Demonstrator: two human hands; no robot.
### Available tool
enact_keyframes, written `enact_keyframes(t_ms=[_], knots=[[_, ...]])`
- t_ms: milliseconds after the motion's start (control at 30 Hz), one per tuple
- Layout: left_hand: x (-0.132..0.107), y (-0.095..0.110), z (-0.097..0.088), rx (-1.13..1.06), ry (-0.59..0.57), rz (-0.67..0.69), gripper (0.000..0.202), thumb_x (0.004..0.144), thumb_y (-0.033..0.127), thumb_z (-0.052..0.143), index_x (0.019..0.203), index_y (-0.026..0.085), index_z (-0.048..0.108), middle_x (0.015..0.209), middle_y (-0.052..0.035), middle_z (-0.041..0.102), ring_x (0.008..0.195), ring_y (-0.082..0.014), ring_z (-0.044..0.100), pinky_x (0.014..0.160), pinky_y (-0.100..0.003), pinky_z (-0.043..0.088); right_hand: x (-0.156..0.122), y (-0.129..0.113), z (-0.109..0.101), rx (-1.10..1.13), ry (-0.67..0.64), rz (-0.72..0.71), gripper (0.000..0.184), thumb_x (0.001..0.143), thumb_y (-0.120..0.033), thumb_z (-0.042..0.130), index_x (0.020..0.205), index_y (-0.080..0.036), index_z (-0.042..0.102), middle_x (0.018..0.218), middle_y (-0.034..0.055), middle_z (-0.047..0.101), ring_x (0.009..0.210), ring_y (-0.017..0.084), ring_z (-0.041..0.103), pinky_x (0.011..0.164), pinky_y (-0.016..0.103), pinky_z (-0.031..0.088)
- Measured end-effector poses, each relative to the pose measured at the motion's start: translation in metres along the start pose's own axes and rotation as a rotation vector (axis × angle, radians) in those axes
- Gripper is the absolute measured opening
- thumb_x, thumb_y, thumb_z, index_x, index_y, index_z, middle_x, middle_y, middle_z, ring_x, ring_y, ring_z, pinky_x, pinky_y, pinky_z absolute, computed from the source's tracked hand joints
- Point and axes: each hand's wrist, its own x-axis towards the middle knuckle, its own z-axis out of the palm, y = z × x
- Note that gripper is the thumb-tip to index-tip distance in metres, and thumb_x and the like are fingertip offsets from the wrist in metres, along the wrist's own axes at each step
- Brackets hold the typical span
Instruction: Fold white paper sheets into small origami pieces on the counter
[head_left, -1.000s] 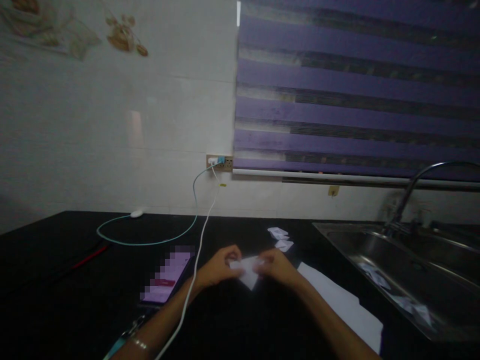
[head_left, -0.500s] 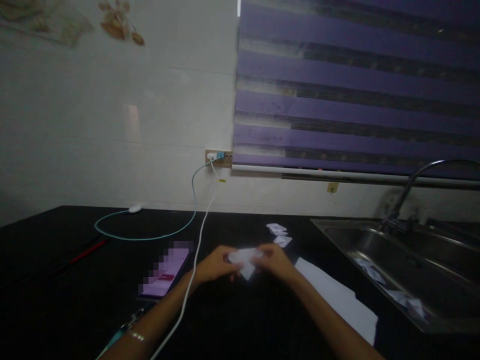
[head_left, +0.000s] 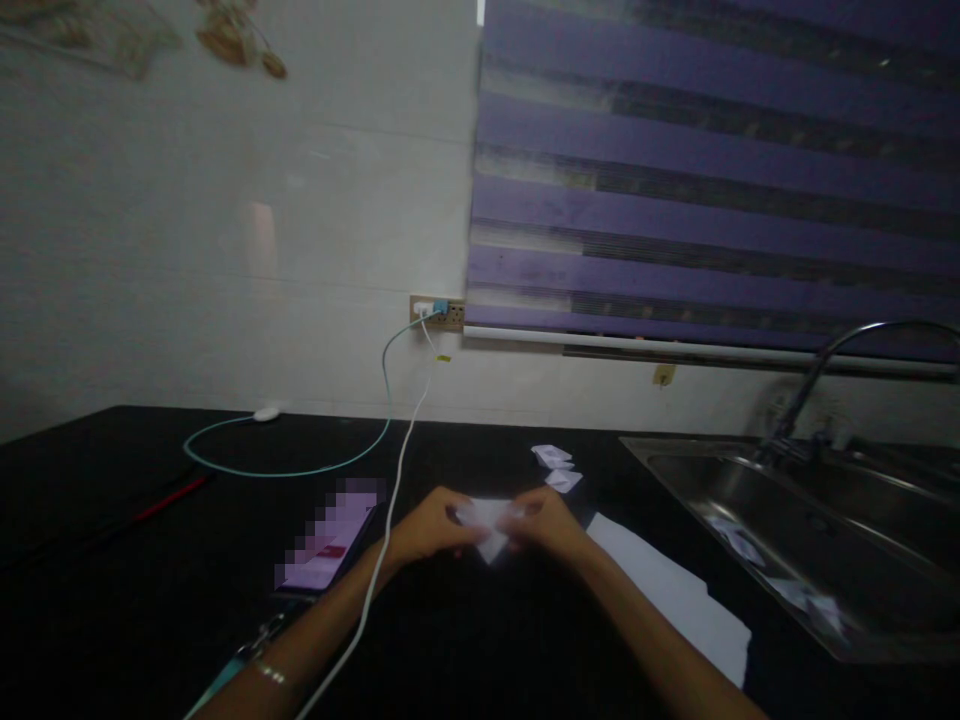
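Observation:
My left hand (head_left: 426, 527) and my right hand (head_left: 549, 523) meet over the black countertop (head_left: 135, 600), both pinching a small folded piece of white paper (head_left: 487, 522) between them. The paper's lower corner points down toward the counter. A larger white sheet (head_left: 667, 600) lies flat just right of my right forearm. Several small folded paper pieces (head_left: 556, 466) rest on the counter beyond my hands.
A lit phone (head_left: 324, 550) lies left of my left hand, with a white cable (head_left: 397, 490) running up to a wall socket (head_left: 437, 313). A teal cable (head_left: 300, 465) loops across the counter. A steel sink (head_left: 810, 540) with paper scraps and a faucet (head_left: 825, 370) stands at right.
The paper has been folded smaller between my fingers, and my hands have drawn slightly closer together. The view has shifted a little.

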Motion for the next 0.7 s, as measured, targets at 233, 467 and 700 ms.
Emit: enact_keyframes(t_ms=[233, 467, 700], knots=[[-0.002, 0.005, -0.003, -0.046, -0.032, -0.056, 0.041, 0.074, 0.05, 0.066, 0.072, 0.009, 0.067, 0.046, 0.002, 0.054, 0.034, -0.0077, 0.048, 0.035, -0.016, 0.032, -0.004, -0.003, -0.002, 0.045, -0.132, 0.031, 0.043, 0.058, -0.043, 0.079, 0.081, -0.008, 0.068, 0.061, 0.0065, 0.069, 0.053, 0.015, 0.065, 0.049, 0.022, 0.051], [-0.002, 0.008, -0.005, -0.099, -0.083, -0.036, 0.042, 0.078, 0.049, 0.063, 0.083, 0.008, 0.069, 0.054, -0.0021, 0.062, 0.038, -0.0093, 0.054, 0.036, -0.016, 0.037, -0.005, -0.003, -0.004, 0.07, -0.096, -0.021, 0.045, 0.061, -0.049, 0.076, 0.078, -0.009, 0.067, 0.06, 0.0049, 0.068, 0.051, 0.012, 0.062, 0.05, 0.021, 0.05], [0.0, 0.0, -0.01, -0.168, -0.079, 0.02, 0.047, 0.08, 0.047, 0.063, 0.108, 0.009, 0.067, 0.074, -0.009, 0.07, 0.042, -0.0117, 0.06, 0.038, -0.018, 0.044, -0.002, 0.001, -0.005, 0.107, -0.064, -0.036, 0.046, 0.062, -0.052, 0.075, 0.081, -0.011, 0.069, 0.065, 0.003, 0.067, 0.057, 0.013, 0.064, 0.054, 0.024, 0.053]])
